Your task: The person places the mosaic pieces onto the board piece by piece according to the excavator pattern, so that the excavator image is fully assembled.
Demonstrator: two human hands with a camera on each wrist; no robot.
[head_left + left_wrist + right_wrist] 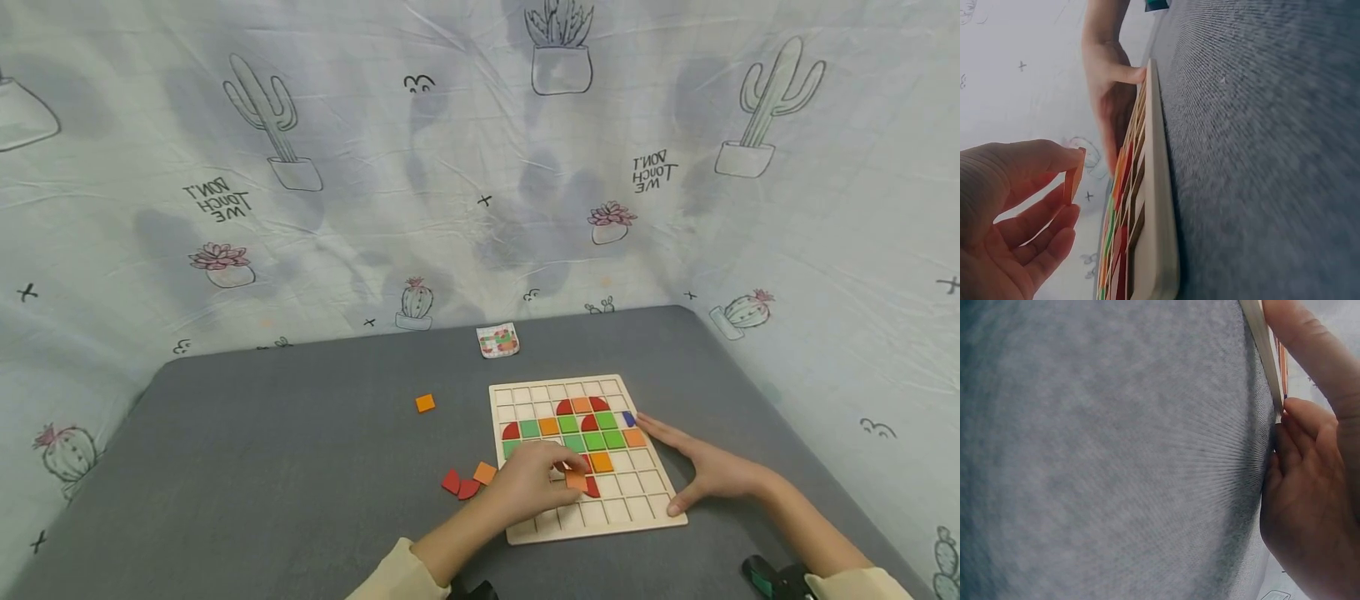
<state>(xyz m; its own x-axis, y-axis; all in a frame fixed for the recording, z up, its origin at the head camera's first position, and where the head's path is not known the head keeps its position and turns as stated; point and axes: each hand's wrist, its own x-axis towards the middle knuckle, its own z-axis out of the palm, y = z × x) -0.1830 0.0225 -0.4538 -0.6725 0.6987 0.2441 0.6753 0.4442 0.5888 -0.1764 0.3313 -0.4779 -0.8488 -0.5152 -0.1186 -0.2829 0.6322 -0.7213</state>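
Observation:
A wooden grid board (pixel 637 523) lies on the table, partly filled with red, green and orange tiles. Between thumb and fingertips my left hand (pixel 528 483) pinches an orange square tile (pixel 576 480) over the board's lower middle cells. The left wrist view shows that tile (pixel 1074 178) on edge, raised off the grid. Along the board's right side, my right hand (pixel 712 468) rests with thumb and fingers spread, the thumb by the near corner. A blue tile (pixel 628 419) sits close to its fingertips. My left hand hides some cells on the board's left.
Left of the board lie a loose orange tile (pixel 485 473) and two red pieces (pixel 451 482). Another orange tile (pixel 425 403) is farther back on the grey table (pixel 300 467). A small patterned card (pixel 498 340) lies at the back, before a printed cloth wall (pixel 480 167).

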